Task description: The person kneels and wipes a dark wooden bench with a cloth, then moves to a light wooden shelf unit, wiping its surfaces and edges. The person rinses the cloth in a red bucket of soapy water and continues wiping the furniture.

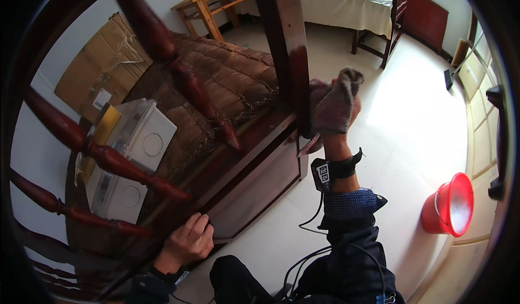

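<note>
A dark red wooden bed frame with turned spindles (118, 163) slants across the left and middle of the head view. My right hand (345, 109) holds a damp-looking greyish-pink cloth (331, 111) against the outer side of the upright bed post (294, 60); the cloth hides most of its fingers. Below, a corner of cloth hangs by the post's foot. My left hand (189, 239), fingers curled, rests on the lower side rail (248, 151). Nothing shows in its grasp, though its palm is hidden. Beneath the rail is a framed side panel (252, 198).
A red bucket (436, 210) stands on the pale floor at right. Cardboard (97, 64) and white plastic boxes (150, 137) lie on the brown quilted mattress (227, 64). Beyond are a wooden table (203, 3), a covered bed (341, 11) and a broom (449, 79). Cables run from my wrists.
</note>
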Tool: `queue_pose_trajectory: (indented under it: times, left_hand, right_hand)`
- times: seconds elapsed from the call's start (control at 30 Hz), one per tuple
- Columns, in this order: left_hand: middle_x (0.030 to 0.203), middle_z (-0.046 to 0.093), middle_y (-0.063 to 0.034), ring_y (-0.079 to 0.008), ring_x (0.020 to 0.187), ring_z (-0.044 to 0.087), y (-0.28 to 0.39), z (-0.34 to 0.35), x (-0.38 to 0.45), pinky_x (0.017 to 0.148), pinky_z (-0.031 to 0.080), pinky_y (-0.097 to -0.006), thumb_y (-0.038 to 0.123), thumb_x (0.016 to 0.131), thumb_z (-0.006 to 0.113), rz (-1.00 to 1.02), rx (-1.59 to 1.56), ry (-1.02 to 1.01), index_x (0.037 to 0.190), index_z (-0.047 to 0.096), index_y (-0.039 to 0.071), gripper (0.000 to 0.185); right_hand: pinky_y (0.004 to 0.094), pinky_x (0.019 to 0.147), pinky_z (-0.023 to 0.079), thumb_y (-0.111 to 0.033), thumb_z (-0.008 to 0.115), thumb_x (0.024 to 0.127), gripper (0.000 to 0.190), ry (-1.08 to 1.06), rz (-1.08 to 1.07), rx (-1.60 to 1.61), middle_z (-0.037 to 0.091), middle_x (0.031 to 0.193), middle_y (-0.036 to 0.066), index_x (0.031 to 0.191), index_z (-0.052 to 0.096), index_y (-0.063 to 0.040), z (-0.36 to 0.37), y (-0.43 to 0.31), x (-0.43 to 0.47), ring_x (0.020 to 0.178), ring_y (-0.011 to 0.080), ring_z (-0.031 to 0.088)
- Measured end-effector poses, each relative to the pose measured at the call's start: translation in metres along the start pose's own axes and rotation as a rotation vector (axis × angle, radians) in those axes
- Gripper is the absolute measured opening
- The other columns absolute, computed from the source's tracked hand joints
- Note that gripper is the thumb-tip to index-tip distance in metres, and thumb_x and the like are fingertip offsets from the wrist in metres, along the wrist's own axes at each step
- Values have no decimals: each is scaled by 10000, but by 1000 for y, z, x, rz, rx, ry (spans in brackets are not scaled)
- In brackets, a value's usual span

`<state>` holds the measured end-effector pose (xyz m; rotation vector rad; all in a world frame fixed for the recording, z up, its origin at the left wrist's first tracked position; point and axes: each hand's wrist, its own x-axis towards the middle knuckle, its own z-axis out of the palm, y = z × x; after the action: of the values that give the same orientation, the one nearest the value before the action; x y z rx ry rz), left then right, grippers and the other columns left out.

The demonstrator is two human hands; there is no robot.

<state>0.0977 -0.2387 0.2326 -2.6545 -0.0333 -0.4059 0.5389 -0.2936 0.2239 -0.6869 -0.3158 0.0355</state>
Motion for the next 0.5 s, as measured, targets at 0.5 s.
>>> queue_pose_trajectory:
  times: [0.5]
  left_hand:
    - [1288, 628, -149, -307, 1197, 656, -3, 12, 4, 815, 638, -356, 150, 814, 695, 6, -97, 118, 950, 724, 44, 175]
  right_hand:
    - [457, 809, 554, -249, 725, 833, 265, -781, -797, -1480, 743, 996, 137, 977, 705, -27, 34, -41, -54, 1013, 329, 672]
